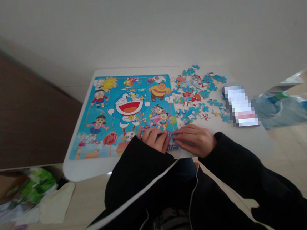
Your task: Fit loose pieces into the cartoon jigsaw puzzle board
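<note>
A blue cartoon jigsaw board point(121, 114) lies on a small white table point(93, 168). My left hand point(153, 139) and my right hand point(194, 139) meet at the board's near right corner, fingertips touching over a small bluish puzzle piece point(171, 140). Both hands press down there; which hand pinches the piece I cannot tell. A heap of loose blue puzzle pieces point(196, 95) lies to the right of the board, beyond my right hand. Black sleeves cover both forearms.
A blurred-out rectangular object point(240, 105) lies right of the loose pieces. A clear plastic bag point(284, 109) sits at the table's right end. Bags and a cloth point(29, 197) lie on the floor at left. A white wall stands behind the table.
</note>
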`<state>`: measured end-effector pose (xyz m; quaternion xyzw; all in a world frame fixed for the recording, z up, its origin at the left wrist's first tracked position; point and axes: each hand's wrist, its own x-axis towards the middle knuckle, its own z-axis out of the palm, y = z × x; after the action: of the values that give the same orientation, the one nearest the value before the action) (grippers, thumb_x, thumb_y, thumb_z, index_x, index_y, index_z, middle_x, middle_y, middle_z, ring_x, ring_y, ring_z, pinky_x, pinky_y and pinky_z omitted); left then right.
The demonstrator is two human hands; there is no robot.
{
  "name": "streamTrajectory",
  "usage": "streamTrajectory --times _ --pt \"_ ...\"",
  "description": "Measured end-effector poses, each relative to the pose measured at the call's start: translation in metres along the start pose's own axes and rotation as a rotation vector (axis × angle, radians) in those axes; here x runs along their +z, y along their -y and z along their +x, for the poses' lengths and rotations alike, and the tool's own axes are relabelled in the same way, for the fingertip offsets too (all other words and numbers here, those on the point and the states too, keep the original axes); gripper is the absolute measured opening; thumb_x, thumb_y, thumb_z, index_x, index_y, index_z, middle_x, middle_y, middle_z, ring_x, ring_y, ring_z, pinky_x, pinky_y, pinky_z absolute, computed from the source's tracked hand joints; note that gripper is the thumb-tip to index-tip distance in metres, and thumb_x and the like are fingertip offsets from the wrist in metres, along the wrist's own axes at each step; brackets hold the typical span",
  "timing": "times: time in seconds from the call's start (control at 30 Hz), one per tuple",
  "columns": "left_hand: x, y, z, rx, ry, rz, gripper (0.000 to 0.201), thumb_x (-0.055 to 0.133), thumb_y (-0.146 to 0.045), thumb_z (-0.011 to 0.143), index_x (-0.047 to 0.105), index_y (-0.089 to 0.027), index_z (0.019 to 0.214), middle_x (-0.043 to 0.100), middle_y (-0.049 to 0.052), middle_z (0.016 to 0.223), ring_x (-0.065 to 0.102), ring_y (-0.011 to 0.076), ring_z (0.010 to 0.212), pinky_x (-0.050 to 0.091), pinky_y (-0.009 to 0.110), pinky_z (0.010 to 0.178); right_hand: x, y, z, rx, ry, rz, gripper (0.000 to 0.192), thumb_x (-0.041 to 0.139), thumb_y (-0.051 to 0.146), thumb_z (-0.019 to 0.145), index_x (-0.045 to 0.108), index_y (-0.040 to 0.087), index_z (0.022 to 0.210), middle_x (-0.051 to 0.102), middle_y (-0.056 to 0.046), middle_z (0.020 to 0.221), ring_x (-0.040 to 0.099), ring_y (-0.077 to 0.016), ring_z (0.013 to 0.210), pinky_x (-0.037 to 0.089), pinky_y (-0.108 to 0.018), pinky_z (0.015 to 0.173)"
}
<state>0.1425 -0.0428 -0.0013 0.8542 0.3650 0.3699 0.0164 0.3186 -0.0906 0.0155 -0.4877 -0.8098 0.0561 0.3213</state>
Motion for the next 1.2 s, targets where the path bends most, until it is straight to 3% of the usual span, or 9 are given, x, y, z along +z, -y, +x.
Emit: streamTrajectory --times 0.13,0.33,0.47,0.57,0.87,1.2 --pt "0.003 -0.002 0.003 -0.01 -0.031 0.026 0.008 0.062 -0.023 0.078 0.065 -0.02 0.071 0.065 -0.001 0.072 0.057 0.0181 0.079 0.035 0.04 0.091 0.001 0.002 0.001 -0.026 -0.058 -0.061 0.018 0.059 0.029 0.081 0.069 0.018 0.091 0.071 -0.005 0.093 0.065 -0.0164 0.083 0.056 -0.031 0.077" --pt "0.007 0.003 0.003 0.055 -0.109 0.065 0.014 0.063 -0.021 0.077 0.064 -0.02 0.063 0.062 -0.003 0.062 0.052 0.0147 0.065 0.038 0.033 0.073 0.001 0.005 0.0 -0.204 -0.069 -0.181 0.014 0.061 0.026 0.079 0.07 0.019 0.086 0.07 -0.003 0.1 0.064 -0.0179 0.088 0.056 -0.03 0.075" --pt "0.008 0.009 0.0 0.025 -0.062 -0.01 0.014 0.062 -0.024 0.079 0.067 -0.021 0.067 0.064 -0.002 0.066 0.051 0.0145 0.062 0.036 0.03 0.059 0.001 0.01 -0.007 -0.259 -0.059 -0.224 0.021 0.06 0.026 0.079 0.068 0.02 0.097 0.067 -0.002 0.107 0.062 -0.019 0.098 0.056 -0.03 0.076" --pt "0.003 0.011 -0.004 -0.018 -0.014 -0.059 0.011 0.06 -0.025 0.081 0.069 -0.021 0.077 0.066 -0.001 0.074 0.052 0.0134 0.064 0.038 0.028 0.06 0.001 0.013 -0.011 -0.289 -0.029 -0.222 0.023 0.059 0.025 0.08 0.067 0.018 0.101 0.069 -0.002 0.102 0.062 -0.0177 0.098 0.056 -0.028 0.077" --pt "-0.025 0.007 -0.023 0.099 0.063 0.033 0.025 0.066 -0.037 0.075 0.067 -0.018 0.092 0.069 0.002 0.088 0.056 0.0197 0.078 0.041 0.036 0.072 0.001 0.009 -0.015 -0.195 -0.07 -0.125 0.021 0.057 0.024 0.081 0.067 0.017 0.099 0.07 -0.003 0.097 0.063 -0.0163 0.097 0.055 -0.026 0.079" --pt "-0.018 0.007 -0.027 0.082 0.023 -0.054 0.011 0.067 -0.027 0.077 0.067 -0.021 0.086 0.07 -0.002 0.083 0.059 0.0162 0.078 0.042 0.031 0.071 -0.002 0.011 -0.007 -0.21 -0.022 -0.169 0.019 0.06 0.023 0.08 0.068 0.016 0.096 0.071 -0.004 0.093 0.065 -0.016 0.086 0.057 -0.025 0.073"
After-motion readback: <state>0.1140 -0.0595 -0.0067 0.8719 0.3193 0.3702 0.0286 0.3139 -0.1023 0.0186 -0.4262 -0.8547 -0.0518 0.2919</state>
